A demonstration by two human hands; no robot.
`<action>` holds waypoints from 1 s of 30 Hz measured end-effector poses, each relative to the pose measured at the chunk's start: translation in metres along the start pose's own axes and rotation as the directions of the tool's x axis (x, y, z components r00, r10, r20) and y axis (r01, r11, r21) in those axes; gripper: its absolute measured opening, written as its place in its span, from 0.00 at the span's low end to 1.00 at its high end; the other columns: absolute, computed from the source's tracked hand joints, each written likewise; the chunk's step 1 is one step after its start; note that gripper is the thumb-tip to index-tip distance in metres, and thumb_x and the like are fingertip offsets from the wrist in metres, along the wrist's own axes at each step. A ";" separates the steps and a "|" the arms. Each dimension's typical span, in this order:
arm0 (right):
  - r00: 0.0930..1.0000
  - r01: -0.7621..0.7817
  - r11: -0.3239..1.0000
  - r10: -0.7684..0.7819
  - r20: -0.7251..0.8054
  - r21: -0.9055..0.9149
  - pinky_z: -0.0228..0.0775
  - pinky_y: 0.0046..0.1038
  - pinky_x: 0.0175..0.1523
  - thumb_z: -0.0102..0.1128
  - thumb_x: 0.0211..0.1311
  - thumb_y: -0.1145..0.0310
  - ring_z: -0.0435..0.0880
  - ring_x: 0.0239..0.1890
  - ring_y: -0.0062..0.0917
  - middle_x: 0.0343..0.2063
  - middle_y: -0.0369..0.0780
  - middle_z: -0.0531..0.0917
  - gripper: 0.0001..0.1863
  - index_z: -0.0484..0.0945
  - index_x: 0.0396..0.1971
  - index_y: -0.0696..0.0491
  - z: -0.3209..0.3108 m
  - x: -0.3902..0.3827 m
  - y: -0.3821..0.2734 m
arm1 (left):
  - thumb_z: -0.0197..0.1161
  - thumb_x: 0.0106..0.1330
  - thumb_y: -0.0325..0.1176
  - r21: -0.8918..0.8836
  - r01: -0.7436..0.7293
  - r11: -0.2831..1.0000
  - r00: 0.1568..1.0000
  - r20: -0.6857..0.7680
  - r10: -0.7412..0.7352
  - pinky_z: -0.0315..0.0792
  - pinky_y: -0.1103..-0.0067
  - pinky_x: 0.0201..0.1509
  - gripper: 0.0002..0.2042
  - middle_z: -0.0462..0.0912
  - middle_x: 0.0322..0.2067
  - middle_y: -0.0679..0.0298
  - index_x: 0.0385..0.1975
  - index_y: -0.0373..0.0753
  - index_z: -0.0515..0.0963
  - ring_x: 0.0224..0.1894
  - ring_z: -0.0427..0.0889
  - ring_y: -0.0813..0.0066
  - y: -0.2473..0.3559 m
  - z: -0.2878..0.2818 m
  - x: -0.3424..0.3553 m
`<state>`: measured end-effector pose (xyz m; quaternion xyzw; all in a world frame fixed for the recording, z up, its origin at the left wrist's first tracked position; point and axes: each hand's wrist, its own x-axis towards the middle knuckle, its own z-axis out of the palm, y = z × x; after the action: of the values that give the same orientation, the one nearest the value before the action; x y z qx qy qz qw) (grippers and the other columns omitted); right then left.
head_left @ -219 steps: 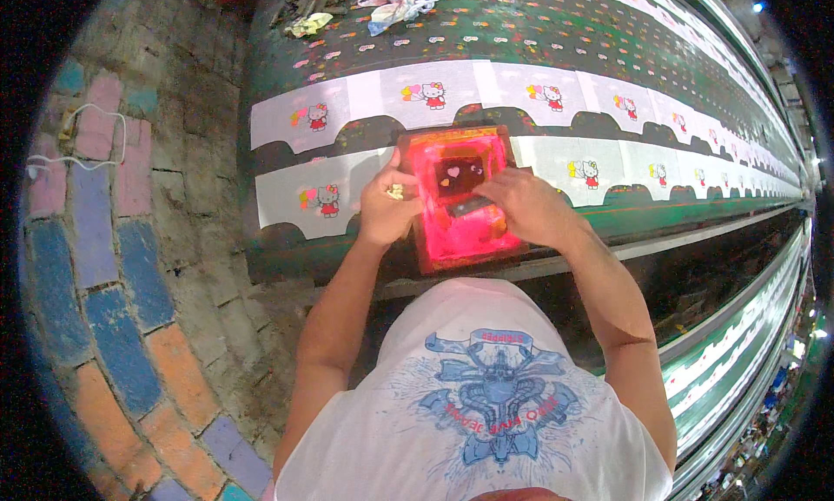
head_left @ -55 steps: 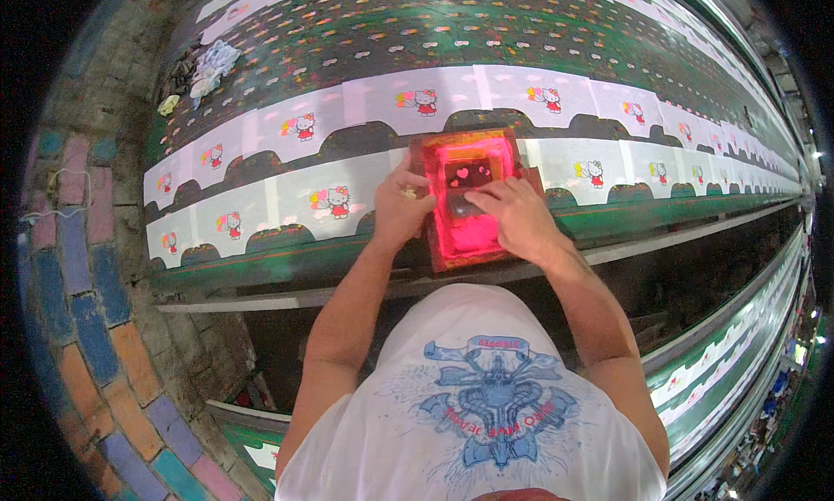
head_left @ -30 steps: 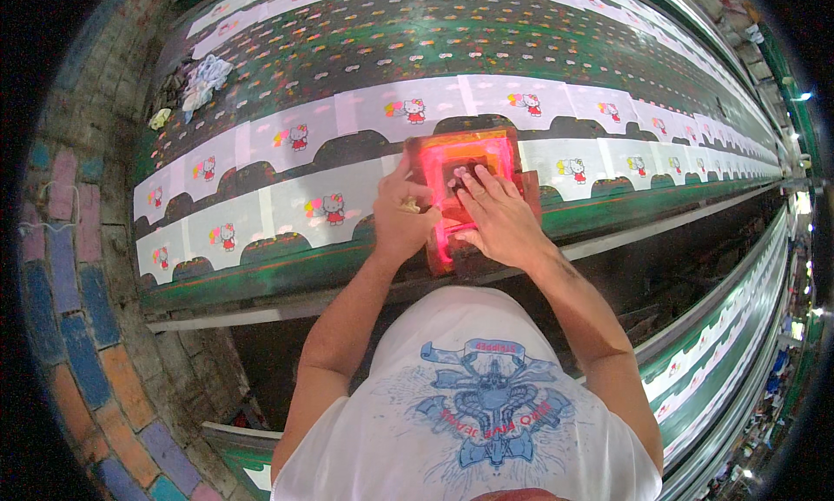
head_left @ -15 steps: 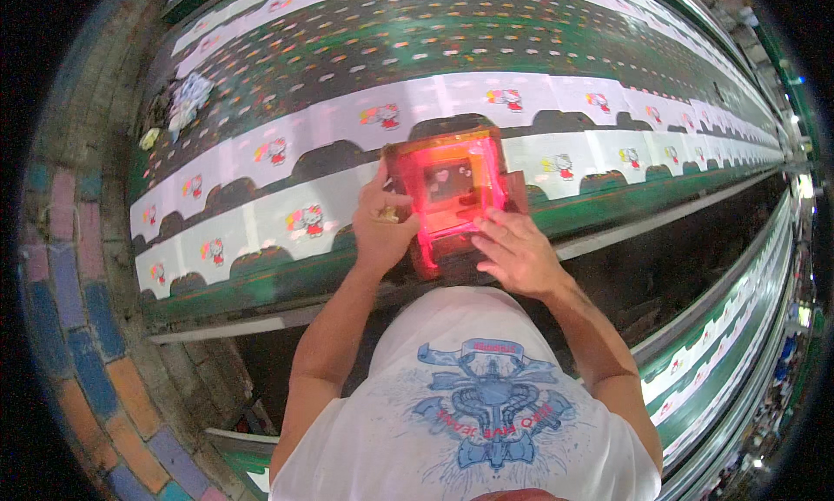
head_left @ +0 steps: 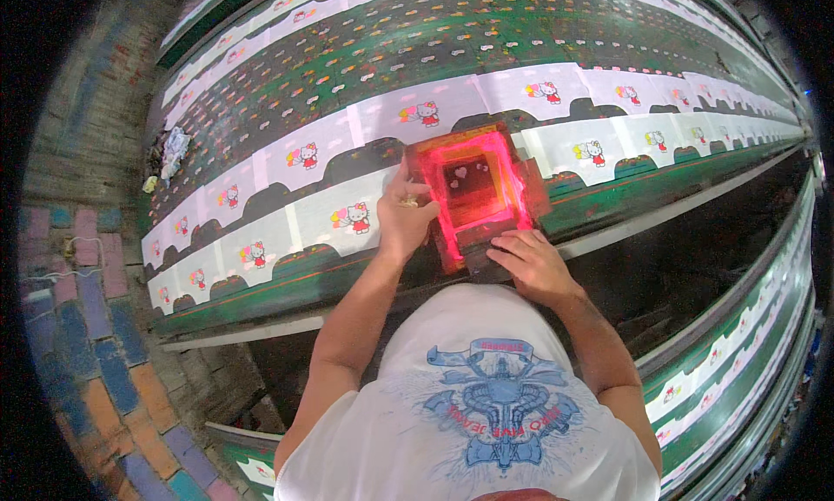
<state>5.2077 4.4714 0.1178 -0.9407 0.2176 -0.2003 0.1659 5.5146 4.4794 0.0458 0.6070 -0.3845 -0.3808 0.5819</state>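
A screen-printing frame [head_left: 426, 156] with bright pink ink along its inner edges lies over the nearest row of white fabric pieces. Small pale heart shapes show through its dark mesh window. My left hand [head_left: 406, 216] is closed on the frame's left side, with a ring-like band on one finger. At the frame's near end, my right hand [head_left: 537, 265] has its fingers bent over a dark bar that looks like a squeegee [head_left: 488, 239]; the fingers hide part of it. Left of the frame, a white fabric piece [head_left: 300, 207] carries a printed cartoon cat with balloons [head_left: 352, 218].
The long green print table [head_left: 261, 294] holds further rows of printed white pieces. A crumpled cloth [head_left: 175, 145] lies at its far left end. A pale rail [head_left: 252, 334] runs along the near edge. Coloured bricks [head_left: 113, 371] pave the floor at left. Another table [head_left: 695, 405] stands at lower right.
My right hand has drawn back from inside the frame to its near end. My left hand keeps its hold on the frame's left side. The whole view has shifted a little.
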 end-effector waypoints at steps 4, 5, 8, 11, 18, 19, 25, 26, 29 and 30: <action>0.998 0.070 0.995 -0.070 0.003 0.070 0.81 0.47 0.69 0.72 0.54 0.71 0.86 0.62 0.43 0.59 0.42 0.89 0.27 0.89 0.59 0.53 -0.008 -0.012 0.040 | 0.76 0.59 0.09 -0.153 0.038 0.987 0.999 0.019 -0.036 0.87 0.74 0.57 0.12 0.68 0.85 0.44 0.39 0.30 0.87 0.57 0.91 0.71 -0.014 0.020 0.008; 0.997 0.078 0.993 -0.078 -0.003 0.092 0.81 0.47 0.69 0.71 0.56 0.71 0.87 0.62 0.42 0.58 0.42 0.89 0.26 0.89 0.59 0.52 -0.010 -0.010 0.046 | 0.75 0.58 0.09 -0.181 0.096 0.979 0.995 0.023 -0.094 0.87 0.74 0.57 0.12 0.72 0.82 0.46 0.39 0.31 0.87 0.56 0.91 0.72 -0.010 0.023 0.008; 0.994 0.109 0.983 -0.107 -0.024 0.151 0.81 0.46 0.69 0.67 0.61 0.71 0.87 0.62 0.40 0.56 0.41 0.90 0.24 0.89 0.59 0.52 -0.013 -0.001 0.059 | 0.74 0.58 0.08 -0.245 0.144 0.959 0.989 0.004 -0.147 0.87 0.74 0.55 0.13 0.82 0.75 0.50 0.39 0.31 0.87 0.52 0.92 0.73 0.000 0.030 0.004; 0.992 0.122 0.975 -0.117 -0.037 0.186 0.81 0.45 0.69 0.65 0.64 0.71 0.87 0.61 0.40 0.55 0.41 0.90 0.22 0.90 0.59 0.52 -0.017 0.011 0.064 | 0.74 0.59 0.08 -0.222 0.118 0.968 0.992 -0.010 -0.123 0.88 0.76 0.53 0.13 0.81 0.76 0.50 0.40 0.31 0.87 0.47 0.92 0.74 -0.001 0.029 0.003; 0.979 0.034 0.988 -0.064 0.193 0.152 0.79 0.45 0.70 0.66 0.65 0.75 0.86 0.62 0.41 0.57 0.43 0.89 0.24 0.88 0.62 0.54 -0.028 0.034 0.061 | 0.73 0.58 0.07 -0.296 0.179 0.938 0.983 0.026 -0.180 0.88 0.76 0.52 0.14 0.74 0.82 0.51 0.41 0.32 0.87 0.49 0.92 0.74 -0.010 0.021 0.001; 0.968 0.017 0.992 -0.047 0.248 0.124 0.78 0.45 0.71 0.66 0.64 0.76 0.86 0.64 0.41 0.58 0.43 0.89 0.25 0.87 0.63 0.54 -0.029 0.036 0.061 | 0.73 0.59 0.07 -0.286 0.160 0.945 0.986 0.009 -0.164 0.88 0.75 0.53 0.14 0.74 0.82 0.51 0.41 0.32 0.87 0.50 0.92 0.74 -0.010 0.023 0.002; 0.907 0.019 0.998 -0.043 0.418 0.062 0.84 0.44 0.63 0.66 0.66 0.74 0.91 0.56 0.42 0.48 0.48 0.90 0.20 0.88 0.57 0.56 -0.051 0.068 0.077 | 0.72 0.59 0.07 -0.285 0.173 0.943 0.984 0.006 -0.178 0.88 0.75 0.52 0.14 0.74 0.82 0.52 0.40 0.32 0.86 0.51 0.92 0.74 -0.010 0.024 0.000; 0.911 0.063 0.997 -0.080 0.404 0.055 0.85 0.45 0.63 0.66 0.64 0.75 0.92 0.55 0.45 0.48 0.48 0.90 0.21 0.88 0.57 0.56 -0.047 0.075 0.087 | 0.72 0.59 0.07 -0.266 0.190 0.945 0.981 0.007 -0.196 0.88 0.75 0.50 0.13 0.75 0.81 0.51 0.39 0.32 0.86 0.50 0.92 0.74 -0.010 0.024 0.002; 0.934 0.054 0.998 -0.058 0.351 0.022 0.84 0.46 0.65 0.66 0.64 0.76 0.90 0.58 0.46 0.51 0.48 0.91 0.22 0.87 0.59 0.56 -0.037 0.102 0.106 | 0.72 0.58 0.07 -0.284 0.226 0.932 0.973 0.018 -0.231 0.87 0.76 0.50 0.14 0.75 0.82 0.50 0.40 0.31 0.86 0.50 0.92 0.76 -0.005 0.025 0.002; 0.942 0.003 0.996 -0.031 0.333 0.084 0.82 0.46 0.69 0.64 0.64 0.77 0.88 0.62 0.47 0.54 0.49 0.91 0.24 0.87 0.61 0.57 -0.039 0.112 0.110 | 0.73 0.58 0.06 -0.302 0.235 0.924 0.971 0.022 -0.239 0.87 0.76 0.51 0.15 0.74 0.82 0.50 0.41 0.31 0.87 0.50 0.92 0.76 -0.003 0.026 0.001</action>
<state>5.2447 4.3159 0.1416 -0.9553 0.1700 -0.0482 0.2371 5.4912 4.4675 0.0423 0.5556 -0.2411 -0.4981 0.6205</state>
